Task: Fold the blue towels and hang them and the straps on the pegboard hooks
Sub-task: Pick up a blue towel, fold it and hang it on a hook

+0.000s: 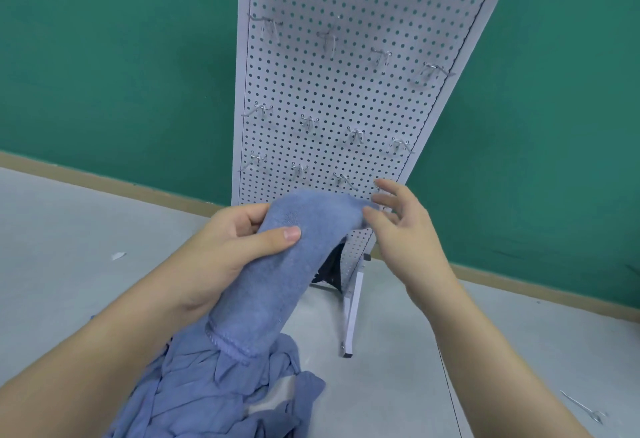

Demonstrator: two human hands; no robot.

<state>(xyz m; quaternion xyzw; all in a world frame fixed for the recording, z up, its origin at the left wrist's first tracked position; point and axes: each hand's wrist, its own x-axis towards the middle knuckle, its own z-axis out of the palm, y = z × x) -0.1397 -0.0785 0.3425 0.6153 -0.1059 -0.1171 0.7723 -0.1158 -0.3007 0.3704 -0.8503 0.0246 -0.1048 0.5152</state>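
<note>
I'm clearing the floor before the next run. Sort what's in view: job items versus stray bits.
Job:
folded blue towel, gripped by the left hand
right hand, touching its end
blue pile
pegboard
hooks

Stray:
white scrap
loose metal hook

Blue towel (273, 264), white dotted pegboard (346, 91), green wall (104, 56), perhaps grey floor (69, 229).

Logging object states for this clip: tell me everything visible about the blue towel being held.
The blue towel looks like soft terry cloth, folded into a long thick band with a stitched hem at its lower end. It arches up in front of the pegboard. The left hand grips its upper part, thumb on top; the right hand touches its far tip with loose fingers. Its lower end hangs over a crumpled blue pile.
</note>
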